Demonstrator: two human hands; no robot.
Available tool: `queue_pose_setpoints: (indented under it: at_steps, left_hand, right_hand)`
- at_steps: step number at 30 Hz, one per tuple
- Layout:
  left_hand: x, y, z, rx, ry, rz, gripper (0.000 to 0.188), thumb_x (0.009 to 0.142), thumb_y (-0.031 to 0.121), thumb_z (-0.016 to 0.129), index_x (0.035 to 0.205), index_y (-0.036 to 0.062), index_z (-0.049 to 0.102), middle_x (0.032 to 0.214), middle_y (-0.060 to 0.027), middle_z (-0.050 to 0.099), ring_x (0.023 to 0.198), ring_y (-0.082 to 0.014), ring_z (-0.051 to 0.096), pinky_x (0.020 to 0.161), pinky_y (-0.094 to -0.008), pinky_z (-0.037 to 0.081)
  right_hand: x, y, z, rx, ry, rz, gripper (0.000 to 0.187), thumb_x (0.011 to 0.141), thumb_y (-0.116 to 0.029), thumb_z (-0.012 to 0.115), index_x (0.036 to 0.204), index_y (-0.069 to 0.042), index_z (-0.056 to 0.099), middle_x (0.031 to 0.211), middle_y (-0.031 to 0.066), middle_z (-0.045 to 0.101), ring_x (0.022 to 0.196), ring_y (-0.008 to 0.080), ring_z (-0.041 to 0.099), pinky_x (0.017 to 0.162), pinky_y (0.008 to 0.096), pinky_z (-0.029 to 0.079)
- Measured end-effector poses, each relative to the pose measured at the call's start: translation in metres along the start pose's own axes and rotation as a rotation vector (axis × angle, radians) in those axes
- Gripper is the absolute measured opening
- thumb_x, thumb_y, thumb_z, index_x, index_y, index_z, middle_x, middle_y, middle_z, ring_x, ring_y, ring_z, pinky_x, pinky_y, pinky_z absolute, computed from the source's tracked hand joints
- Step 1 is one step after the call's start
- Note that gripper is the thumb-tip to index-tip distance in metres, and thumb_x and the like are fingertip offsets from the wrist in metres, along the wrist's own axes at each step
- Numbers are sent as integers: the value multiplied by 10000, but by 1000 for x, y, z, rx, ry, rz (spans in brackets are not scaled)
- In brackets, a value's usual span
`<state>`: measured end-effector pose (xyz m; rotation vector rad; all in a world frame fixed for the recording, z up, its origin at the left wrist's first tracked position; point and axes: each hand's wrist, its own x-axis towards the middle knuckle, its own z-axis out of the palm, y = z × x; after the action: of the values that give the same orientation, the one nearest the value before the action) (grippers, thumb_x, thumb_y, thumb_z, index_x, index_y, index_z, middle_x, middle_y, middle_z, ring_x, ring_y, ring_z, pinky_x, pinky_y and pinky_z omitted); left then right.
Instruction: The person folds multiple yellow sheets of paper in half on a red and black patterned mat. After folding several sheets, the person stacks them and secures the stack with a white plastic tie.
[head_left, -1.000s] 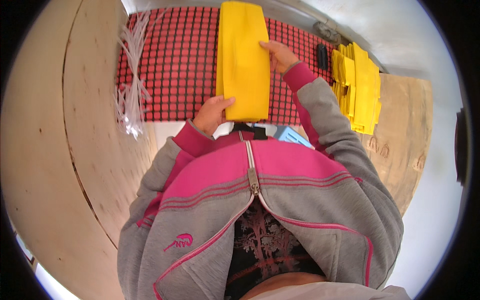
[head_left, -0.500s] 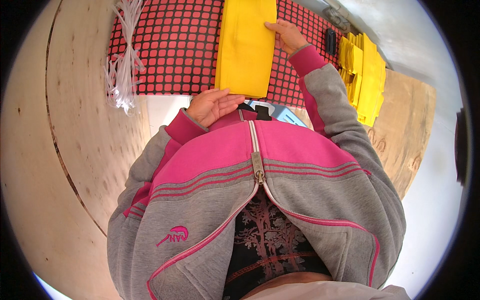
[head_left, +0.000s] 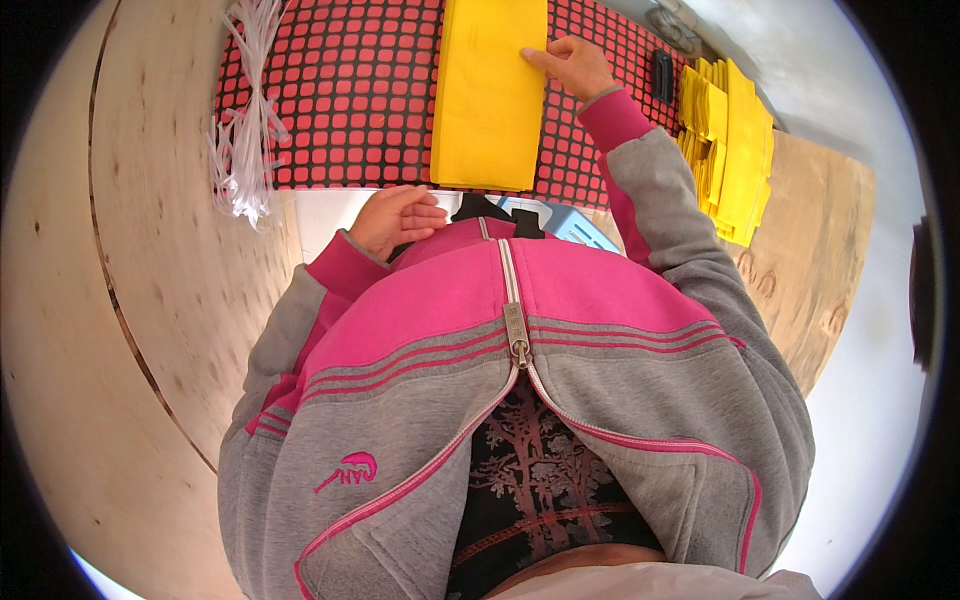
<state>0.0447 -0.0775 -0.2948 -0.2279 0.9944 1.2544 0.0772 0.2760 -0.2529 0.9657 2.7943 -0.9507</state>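
Observation:
A stack of long yellow folded sheets (head_left: 487,110) lies on the red-and-black checked cover, its near end by the table's front edge. At the right edge of the stack, my right hand (head_left: 578,68) has its thumb on the top yellow piece, with the fingers curled in at the side. Whether it holds one layer or several cannot be made out. My left hand (head_left: 398,222) is in front of the table edge, left of the stack's near end. Its palm is turned up, its fingers stretch out loosely, and nothing is in it.
A bundle of clear plastic strips (head_left: 256,110) hangs over the cover's left side. To the right are a black object (head_left: 662,78) and a pile of yellow pieces (head_left: 735,150) on a wooden board (head_left: 815,230). A light-blue plastic container (head_left: 582,230) shows below the table edge.
My left hand has drawn back left and toward me, away from the stack's near end. My right thumb has shifted slightly left and down; the yellow stack sits slightly farther away.

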Motion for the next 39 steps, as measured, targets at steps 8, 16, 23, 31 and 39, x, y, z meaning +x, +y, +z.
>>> queue_pose_setpoints:
  at_steps: [8, 16, 23, 31, 39]
  left_hand:
    - [26, 17, -8, 126, 348, 518, 201, 923, 193, 574, 1023, 22, 607, 923, -63, 665, 816, -107, 621, 691, -220, 470]
    - [63, 49, 3, 366, 332, 467, 356, 921, 210, 570, 1196, -15, 550, 1073, -69, 623, 943, -126, 573, 820, -269, 451]
    - [72, 63, 14, 59, 223, 349, 379, 925, 228, 539, 1243, 25, 498, 1171, -76, 599, 1070, -176, 562, 947, -327, 393]
    - [93, 80, 11, 140, 204, 222, 372, 944, 380, 498, 1141, 73, 573, 1058, -36, 609, 989, -163, 564, 902, -309, 408]
    - [111, 93, 17, 264, 197, 177, 373, 951, 426, 491, 1063, 88, 600, 948, -18, 614, 837, -148, 566, 827, -288, 443]
  right_hand:
    - [-31, -48, 1, -373, 386, -316, 494, 777, -430, 695, 1113, -80, 603, 1179, 116, 596, 1054, 274, 589, 817, 390, 509]
    - [-45, -55, 47, -365, 340, -345, 492, 793, -353, 687, 1169, -54, 581, 1255, 153, 554, 1123, 315, 555, 890, 412, 489]
    - [-41, -31, 60, -191, 323, -323, 506, 802, -348, 684, 1179, -29, 574, 1286, 166, 540, 1190, 318, 512, 976, 401, 433]
    - [-41, -27, 62, -144, 354, -345, 518, 796, -346, 694, 1178, -19, 566, 1273, 172, 545, 1182, 321, 516, 978, 397, 430]
    - [-37, -16, 55, -25, 352, -345, 475, 820, -267, 681, 1194, -7, 545, 1196, 159, 578, 1104, 300, 569, 944, 360, 449]
